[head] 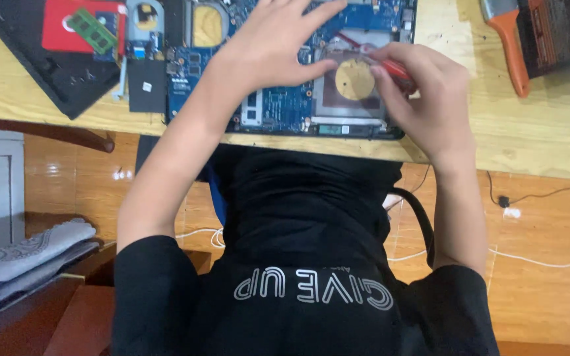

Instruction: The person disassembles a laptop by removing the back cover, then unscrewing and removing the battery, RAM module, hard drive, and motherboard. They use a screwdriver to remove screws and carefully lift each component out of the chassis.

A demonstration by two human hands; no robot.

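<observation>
The right hand (423,99) has its fingers clamped on a red-handled screwdriver (390,66), its long axis running from 4 o'clock toward 10, tip — probably — at the round copper plate (354,80) on the blue laptop motherboard (278,105). The left hand (272,46), fingers apart, presses the board at 9 o'clock of the plate; the worktop (529,132) edge lies near, at 6 o'clock.

Bare tabletop (549,125) right of laptop board (278,102): open passage. Left side blocked by black cover (47,72), red card (77,26). Orange-handled tool (512,46) narrows far right.
</observation>
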